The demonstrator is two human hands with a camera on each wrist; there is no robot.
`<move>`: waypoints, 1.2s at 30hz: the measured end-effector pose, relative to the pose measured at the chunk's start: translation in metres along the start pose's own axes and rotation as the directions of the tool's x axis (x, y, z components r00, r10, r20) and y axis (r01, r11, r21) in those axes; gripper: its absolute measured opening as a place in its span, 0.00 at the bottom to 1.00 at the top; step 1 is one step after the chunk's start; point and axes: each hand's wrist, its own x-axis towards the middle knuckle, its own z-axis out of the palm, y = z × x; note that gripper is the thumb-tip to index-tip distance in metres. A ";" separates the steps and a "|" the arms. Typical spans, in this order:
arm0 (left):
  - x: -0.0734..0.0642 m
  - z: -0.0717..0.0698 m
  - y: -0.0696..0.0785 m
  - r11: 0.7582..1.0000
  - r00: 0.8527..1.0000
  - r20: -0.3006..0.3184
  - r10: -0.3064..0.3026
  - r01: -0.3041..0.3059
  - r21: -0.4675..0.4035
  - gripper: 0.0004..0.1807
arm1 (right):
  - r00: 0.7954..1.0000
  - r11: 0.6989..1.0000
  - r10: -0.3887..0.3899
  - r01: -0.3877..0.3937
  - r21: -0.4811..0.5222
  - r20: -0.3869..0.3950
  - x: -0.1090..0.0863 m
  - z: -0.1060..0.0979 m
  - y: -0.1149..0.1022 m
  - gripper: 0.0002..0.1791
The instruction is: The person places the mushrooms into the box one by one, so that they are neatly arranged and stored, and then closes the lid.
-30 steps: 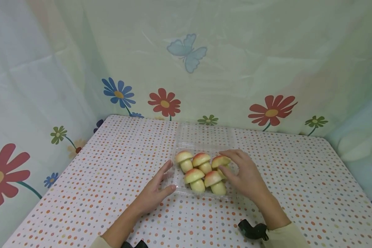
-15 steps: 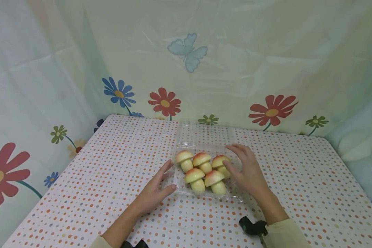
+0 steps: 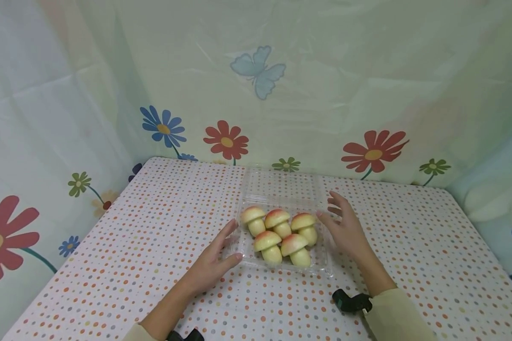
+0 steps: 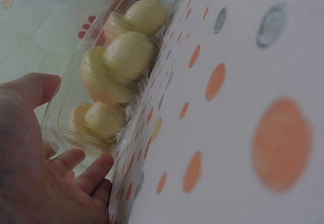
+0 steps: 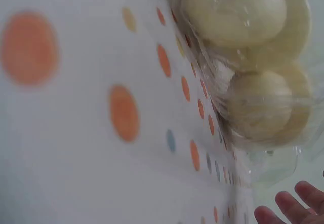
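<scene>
Several toy mushrooms [image 3: 268,240], pale yellow with red-tinged caps, lie in two rows inside a clear plastic clamshell box [image 3: 243,262]. Its transparent lid [image 3: 281,183] is folded back flat behind it. My left hand [image 3: 211,265] rests at the box's left side, thumb and fingers spread; in the left wrist view its thumb [image 4: 43,86] is right at the box's rim. Beside the right wall is my right hand [image 3: 345,229], fingers loosely bent and holding nothing. In the right wrist view its fingertips [image 5: 286,204] stand apart from the mushrooms.
A dotted cloth covers the table [image 3: 153,213]. Behind and at both sides hangs a curtain [image 3: 307,71] printed with flowers and a butterfly. Black camera mounts [image 3: 351,301] are strapped at the wrists, above the table's near part.
My right hand has let go of the back right mushroom and drawn off to the right, leaving it in the box. The left hand has stayed in place.
</scene>
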 end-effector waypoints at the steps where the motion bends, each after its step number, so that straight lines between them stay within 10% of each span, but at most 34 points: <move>1: 0.000 0.000 0.000 1.000 1.000 0.001 0.001 -0.001 -0.001 0.46 | 1.000 1.000 0.017 -0.017 0.006 0.008 0.002 -0.001 0.001 0.45; 36: 0.000 -0.001 -0.002 1.000 1.000 0.010 0.003 -0.003 -0.009 0.46 | 0.956 0.939 0.241 -0.273 0.210 0.168 0.048 -0.003 0.015 0.37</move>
